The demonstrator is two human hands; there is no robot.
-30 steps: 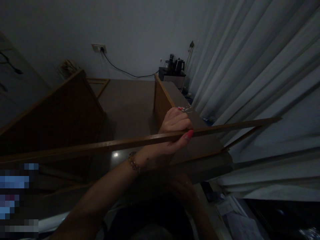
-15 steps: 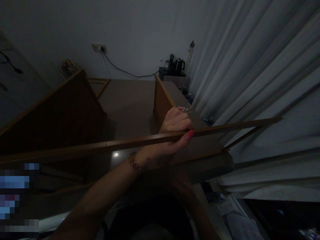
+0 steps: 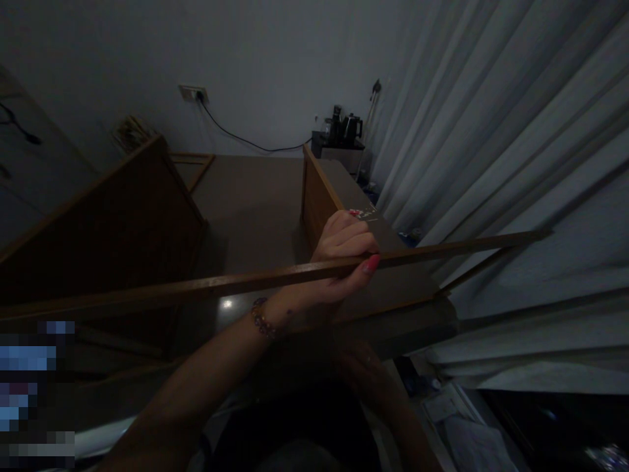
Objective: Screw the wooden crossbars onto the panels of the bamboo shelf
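Observation:
A long thin wooden bar [image 3: 432, 252] crosses the view, tilted slightly up toward the right, above the brown tabletop. My left hand [image 3: 344, 246], with a beaded bracelet at the wrist, is closed round it near the middle; its thumb with a red nail lies along the near side. A second strip [image 3: 474, 272] meets the bar close to its right end. Lower down, my right hand [image 3: 366, 367] is in deep shadow by the near edge of the furniture. Its fingers are too dark to make out, and so is anything they touch.
Wooden panels stand on the left [image 3: 162, 190] and in the middle [image 3: 319, 190] of the tabletop [image 3: 250, 196]. At the back, a black kettle [image 3: 351, 128] sits on a small cabinet. Pale curtains [image 3: 472, 131] hang along the right. A cable [image 3: 246, 139] runs across the wall.
Almost nothing differs. The view has shifted very slightly; my left hand keeps its grip on the wooden bar, and my right hand stays low in the shadow.

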